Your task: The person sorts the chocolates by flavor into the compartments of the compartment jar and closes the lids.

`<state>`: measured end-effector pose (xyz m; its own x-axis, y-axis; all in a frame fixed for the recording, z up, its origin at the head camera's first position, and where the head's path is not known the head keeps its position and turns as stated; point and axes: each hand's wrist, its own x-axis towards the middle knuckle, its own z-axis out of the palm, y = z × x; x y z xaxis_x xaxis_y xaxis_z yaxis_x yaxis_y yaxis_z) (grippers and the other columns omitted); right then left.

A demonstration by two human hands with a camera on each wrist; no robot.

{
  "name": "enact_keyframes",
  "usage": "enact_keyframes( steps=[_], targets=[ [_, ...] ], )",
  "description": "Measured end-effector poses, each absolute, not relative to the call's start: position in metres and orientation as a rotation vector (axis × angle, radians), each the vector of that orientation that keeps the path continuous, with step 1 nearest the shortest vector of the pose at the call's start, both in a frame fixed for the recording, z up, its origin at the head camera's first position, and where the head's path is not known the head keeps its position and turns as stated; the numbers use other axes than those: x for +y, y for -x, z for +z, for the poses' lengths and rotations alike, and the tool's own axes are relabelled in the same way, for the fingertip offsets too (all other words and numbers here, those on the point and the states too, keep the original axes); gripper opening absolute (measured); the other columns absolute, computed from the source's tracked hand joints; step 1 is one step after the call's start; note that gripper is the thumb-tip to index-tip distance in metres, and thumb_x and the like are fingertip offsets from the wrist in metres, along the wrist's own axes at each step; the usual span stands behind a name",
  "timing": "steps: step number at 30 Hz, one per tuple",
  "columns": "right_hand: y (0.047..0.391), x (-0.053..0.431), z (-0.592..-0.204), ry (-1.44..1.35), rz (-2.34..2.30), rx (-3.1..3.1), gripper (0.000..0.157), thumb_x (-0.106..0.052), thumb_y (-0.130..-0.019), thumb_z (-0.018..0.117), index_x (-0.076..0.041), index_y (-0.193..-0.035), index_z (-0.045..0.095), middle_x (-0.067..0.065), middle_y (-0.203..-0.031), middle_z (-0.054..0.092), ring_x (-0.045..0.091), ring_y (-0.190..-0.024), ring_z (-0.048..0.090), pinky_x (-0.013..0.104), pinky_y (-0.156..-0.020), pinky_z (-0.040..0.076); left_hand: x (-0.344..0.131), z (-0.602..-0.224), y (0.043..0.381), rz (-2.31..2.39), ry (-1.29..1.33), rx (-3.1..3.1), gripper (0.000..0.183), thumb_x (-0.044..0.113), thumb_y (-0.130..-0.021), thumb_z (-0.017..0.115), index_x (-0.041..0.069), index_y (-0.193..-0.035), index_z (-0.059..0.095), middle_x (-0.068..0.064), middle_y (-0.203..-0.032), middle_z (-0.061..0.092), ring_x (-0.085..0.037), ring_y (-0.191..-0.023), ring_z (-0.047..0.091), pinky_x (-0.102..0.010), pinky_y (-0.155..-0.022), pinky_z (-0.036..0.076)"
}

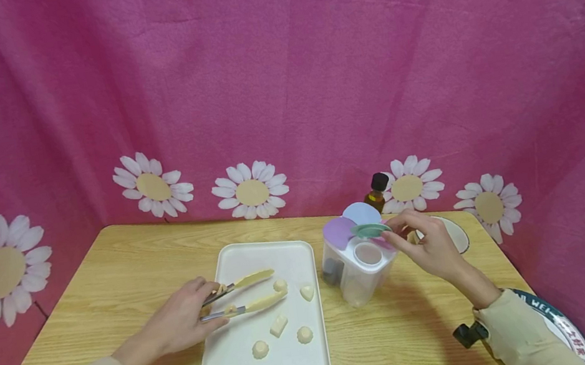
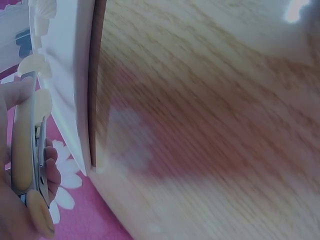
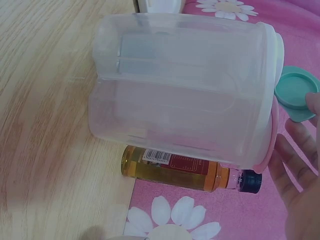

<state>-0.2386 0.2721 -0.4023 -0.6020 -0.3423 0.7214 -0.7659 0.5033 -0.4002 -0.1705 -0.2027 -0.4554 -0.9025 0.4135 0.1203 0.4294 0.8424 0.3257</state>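
Standing just beside the right hand (image 1: 431,244) is the container (image 1: 360,274).

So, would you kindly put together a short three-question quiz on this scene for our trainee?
1. Which hand holds the tongs?
2. The green lid is: a) pressed shut; b) held raised; c) left untouched.
3. True or false: in the head view, a bottle stands behind the container.

Key:
1. The left hand.
2. b, by the right hand.
3. True.
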Motion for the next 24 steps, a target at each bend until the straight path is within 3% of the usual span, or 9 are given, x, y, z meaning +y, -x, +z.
enact_keyframes(
  steps=[17,24],
  targets=[
    [0.236,0.272,-0.399,-0.883,0.973,-2.218,0.029,0.011,-0.079,0.083,-0.010,-0.099,0.079,0.002,-0.085,0.074,0.000,-0.074,0.059,0.018,-0.064,0.053,-0.195,-0.461,0.173,-0.574,0.730,-2.950,0.047,0.035,-0.090,0.082,0.006,-0.125,0.070,0.001,-0.100,0.063,-0.008,-0.084,0.052,-0.032,-0.075,0.050],
    [0.236,0.273,-0.399,-0.865,0.966,-2.242,0.028,0.010,-0.080,0.083,-0.009,-0.100,0.079,0.002,-0.086,0.074,0.000,-0.074,0.060,0.016,-0.066,0.052,-0.191,-0.452,0.178,-0.608,0.730,-2.914,0.046,0.034,-0.090,0.082,0.006,-0.124,0.070,0.001,-0.099,0.061,-0.007,-0.081,0.050,-0.027,-0.070,0.047]
  ],
)
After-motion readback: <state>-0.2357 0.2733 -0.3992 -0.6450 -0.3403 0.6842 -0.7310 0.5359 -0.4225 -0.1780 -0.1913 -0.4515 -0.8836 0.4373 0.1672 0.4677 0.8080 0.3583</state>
